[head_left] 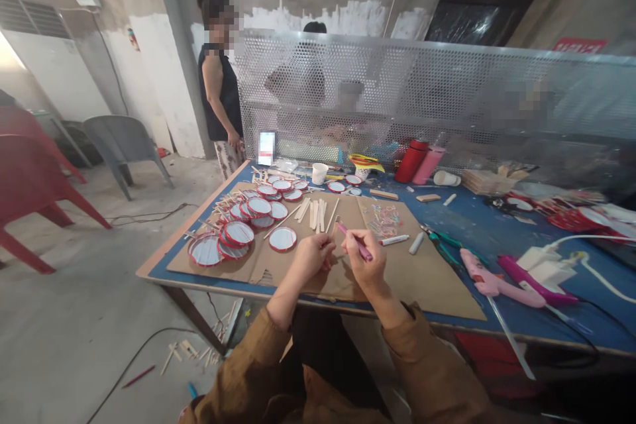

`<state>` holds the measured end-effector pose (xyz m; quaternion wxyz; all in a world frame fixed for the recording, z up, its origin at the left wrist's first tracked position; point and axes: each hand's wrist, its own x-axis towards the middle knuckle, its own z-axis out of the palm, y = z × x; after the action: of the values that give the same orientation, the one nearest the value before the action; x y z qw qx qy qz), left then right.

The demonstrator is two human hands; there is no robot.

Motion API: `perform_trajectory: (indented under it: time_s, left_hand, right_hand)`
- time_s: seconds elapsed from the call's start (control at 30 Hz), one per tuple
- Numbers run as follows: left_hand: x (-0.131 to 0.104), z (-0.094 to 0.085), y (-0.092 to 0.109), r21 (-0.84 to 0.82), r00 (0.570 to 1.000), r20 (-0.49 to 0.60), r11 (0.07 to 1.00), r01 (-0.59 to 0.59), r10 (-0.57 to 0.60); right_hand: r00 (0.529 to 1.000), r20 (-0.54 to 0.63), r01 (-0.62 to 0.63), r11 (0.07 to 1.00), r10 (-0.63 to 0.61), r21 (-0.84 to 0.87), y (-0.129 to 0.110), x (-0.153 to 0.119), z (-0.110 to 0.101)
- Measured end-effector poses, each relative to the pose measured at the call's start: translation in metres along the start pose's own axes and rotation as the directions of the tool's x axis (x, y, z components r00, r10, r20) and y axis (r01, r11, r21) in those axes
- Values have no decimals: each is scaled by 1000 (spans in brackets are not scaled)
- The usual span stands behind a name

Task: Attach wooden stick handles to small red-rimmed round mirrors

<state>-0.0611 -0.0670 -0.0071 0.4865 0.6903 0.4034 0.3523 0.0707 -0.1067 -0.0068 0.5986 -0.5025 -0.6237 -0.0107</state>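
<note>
My right hand (365, 257) is closed round a pink pen (355, 242), its tip pointing up and left toward my other hand. Just left of it, my left hand (313, 258) has its fingers pinched together; what they hold is too small to make out. Both hands are above a brown cardboard sheet (432, 285). Beyond them are flat wooden sticks (317, 215). One round white disc with a red rim (283, 239) lies alone left of my left hand, and a heap of similar discs (239, 233) is farther left.
Right of the cardboard are green-handled pliers (442, 242), a pink glue gun (497, 283) and a power strip (536, 278). A paper cup (319, 173) and red bottle (411, 161) stand at the back, before a perforated metal screen (387, 86). A person (221, 86) stands behind the table's left corner.
</note>
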Motion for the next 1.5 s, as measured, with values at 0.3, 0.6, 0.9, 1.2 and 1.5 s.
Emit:
perform_trajectory:
  time_s: [0.3, 0.6, 0.9, 1.2, 1.5]
  left_hand:
    - [2, 1, -5, -11, 1000, -1, 1000, -20, 20]
    - [2, 1, -7, -1, 1000, -2, 1000, -5, 5]
    - [2, 1, -8, 7, 1000, -16, 1000, -8, 8]
    - [3, 2, -9, -23, 999, -12, 999, -40, 40]
    - [3, 1, -9, -20, 998, -19, 998, -54, 54]
  right_hand:
    - [1000, -10, -15, 1000, 16, 14, 2, -1, 1]
    - [1000, -8, 1, 1000, -2, -20, -1, -1, 1]
    - [999, 38, -23, 1000, 23, -13, -1, -2, 1]
    - [1000, 10, -15, 1000, 15, 4, 1, -1, 2]
    - [999, 46, 12, 1000, -11, -25, -4, -1, 0]
